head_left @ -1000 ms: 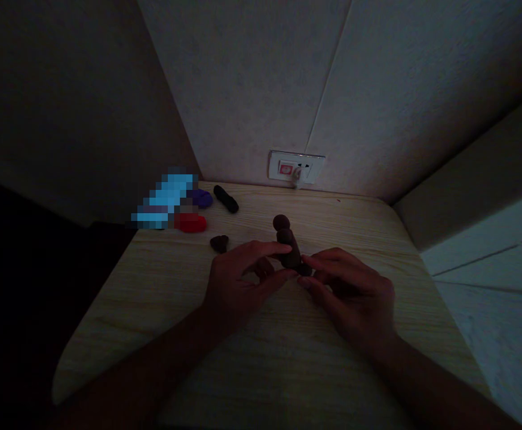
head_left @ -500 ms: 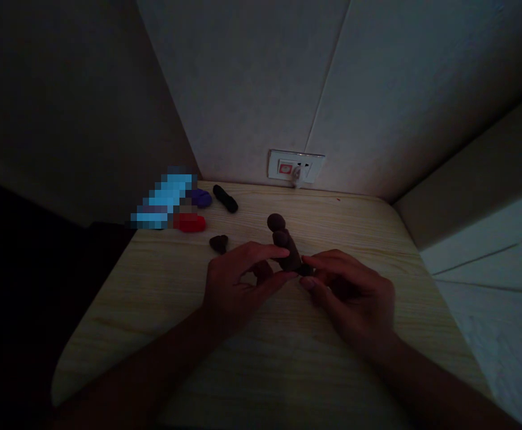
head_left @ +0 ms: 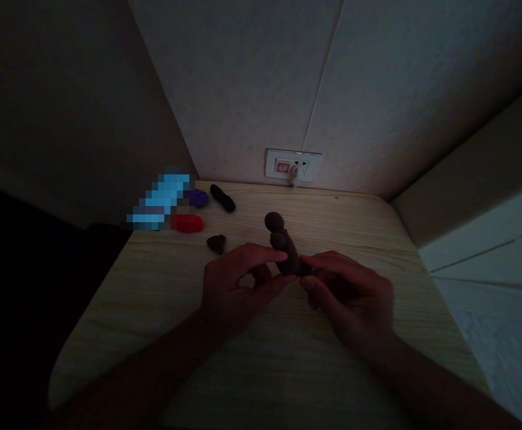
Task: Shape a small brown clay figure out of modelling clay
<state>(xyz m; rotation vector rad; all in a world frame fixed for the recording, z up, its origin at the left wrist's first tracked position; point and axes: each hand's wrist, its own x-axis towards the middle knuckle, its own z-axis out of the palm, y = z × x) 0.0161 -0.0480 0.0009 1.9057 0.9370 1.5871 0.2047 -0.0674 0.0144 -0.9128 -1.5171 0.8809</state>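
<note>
Between the thumb and forefinger of my left hand (head_left: 238,280) is a brown modelling clay figure (head_left: 289,248), a thick upright body with round balls at its upper end. My right hand (head_left: 355,292) pinches a small dark clay piece (head_left: 304,270) against the figure's lower right side. Fingertips partly cover that piece, so I cannot tell whether it is joined to the figure. A small brown clay lump (head_left: 217,243) lies on the table just beyond my left hand.
On the wooden table (head_left: 252,382), at the back left, lie a red clay piece (head_left: 188,224), a purple clay lump (head_left: 198,197) and a black clay roll (head_left: 222,198). A blurred bright blue object (head_left: 165,200) is at the left edge. Behind, a wall socket (head_left: 293,166) holds a plug.
The view has shifted slightly. The clay figure tilts a little more to the left between my fingers; both hands keep nearly the same grip.
</note>
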